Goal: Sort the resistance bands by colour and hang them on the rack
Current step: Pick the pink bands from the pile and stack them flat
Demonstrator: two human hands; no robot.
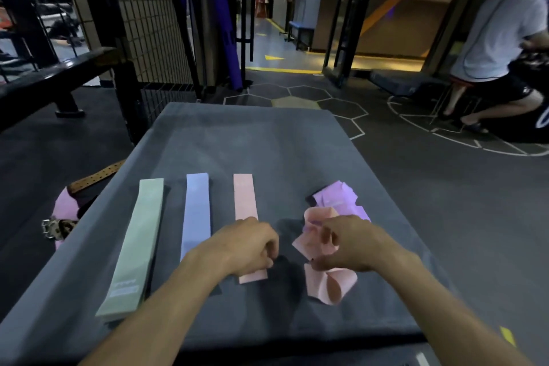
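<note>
Currently my right hand (341, 242) pinches the crumpled pink band (319, 246); the flat pink band (246, 196) extends lengthwise beyond my curled left fingers (264, 246).

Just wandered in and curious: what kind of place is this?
Most likely a gym: resistance bands lie on a padded grey platform, a black bench stands at left, and the dark floor carries painted training markings.
</note>
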